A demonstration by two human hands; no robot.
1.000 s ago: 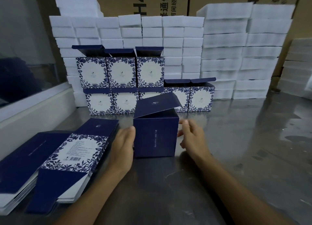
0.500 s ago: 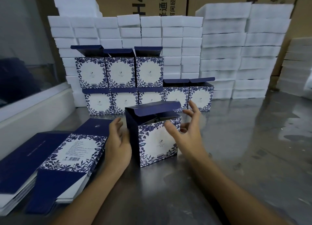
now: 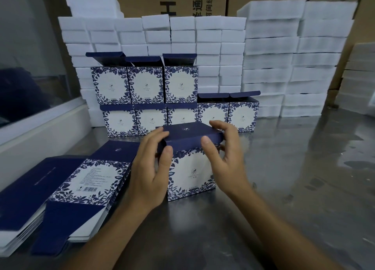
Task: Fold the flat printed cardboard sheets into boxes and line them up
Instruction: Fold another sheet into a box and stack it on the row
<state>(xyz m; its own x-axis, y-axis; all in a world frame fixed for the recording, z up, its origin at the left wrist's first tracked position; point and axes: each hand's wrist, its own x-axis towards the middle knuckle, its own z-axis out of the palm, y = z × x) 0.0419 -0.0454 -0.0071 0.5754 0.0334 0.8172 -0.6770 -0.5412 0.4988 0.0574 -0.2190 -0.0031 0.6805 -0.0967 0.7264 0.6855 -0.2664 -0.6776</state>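
lid (image 3: 190,133) now folded down; left hand (image 3: 150,168) and right hand (image 3: 223,156) pinch it, seemingly onto box (image 3: 192,176)

Both forearms reach in from the near edge and converge toward the middle. The left hand (image 3: 151,168) stands with its palm turned right, thumb pointing up and pressed flat, fingers (image 3: 157,135) curled over a top left edge. The right hand (image 3: 225,158) mirrors it, palm turned left, thumb up, fingers hooked over the far right corner.
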